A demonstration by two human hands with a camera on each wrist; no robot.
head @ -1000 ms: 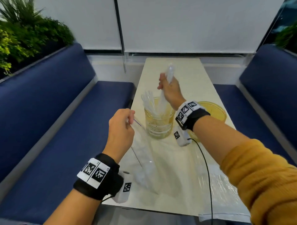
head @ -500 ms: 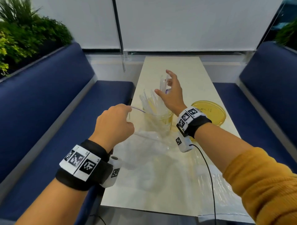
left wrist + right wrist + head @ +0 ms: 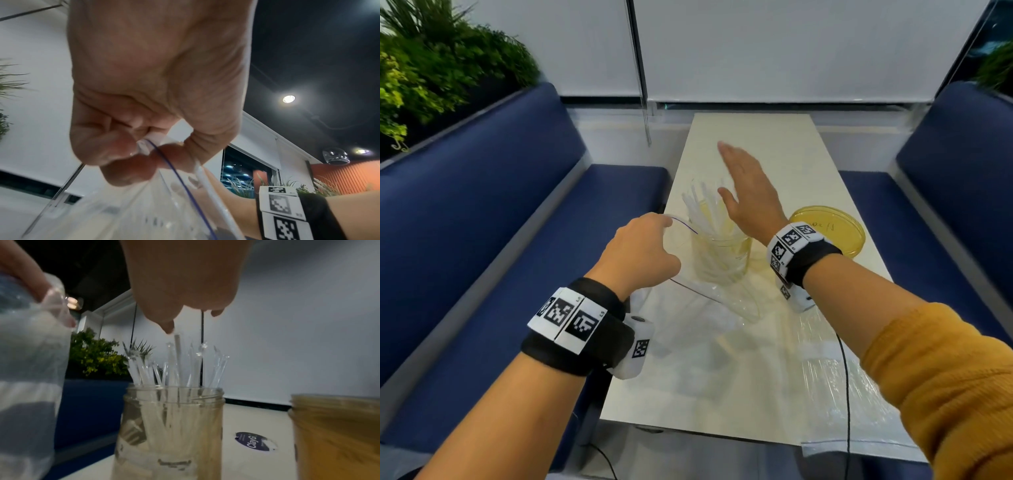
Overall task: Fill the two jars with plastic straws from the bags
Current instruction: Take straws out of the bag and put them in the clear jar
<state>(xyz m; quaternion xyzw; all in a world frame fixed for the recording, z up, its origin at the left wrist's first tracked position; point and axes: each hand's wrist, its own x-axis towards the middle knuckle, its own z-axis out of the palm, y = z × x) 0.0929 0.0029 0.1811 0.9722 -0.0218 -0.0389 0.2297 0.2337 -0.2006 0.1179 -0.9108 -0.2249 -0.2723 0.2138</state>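
The clear wrapped plastic straws (image 3: 174, 369) stand fanned in the clear glass jar with a threaded neck (image 3: 172, 426), straight below the flat right hand (image 3: 748, 193), which holds nothing: its fingers are straight and close together, and one fingertip (image 3: 169, 328) hangs just above the tallest straw, whether touching it I cannot tell. Pressing down off-centre could, I judge, bend the loose straws or tip the jar toward the left hand (image 3: 638, 251). That hand is curled, thumb and fingers pinching the blue-lined mouth of the clear plastic zip bag (image 3: 174, 178), which hangs below it, just beside the jar; a slack pinch could spill what is left in it. A wide amber jar (image 3: 335, 434) stands just beside the right wrist, apparently empty.
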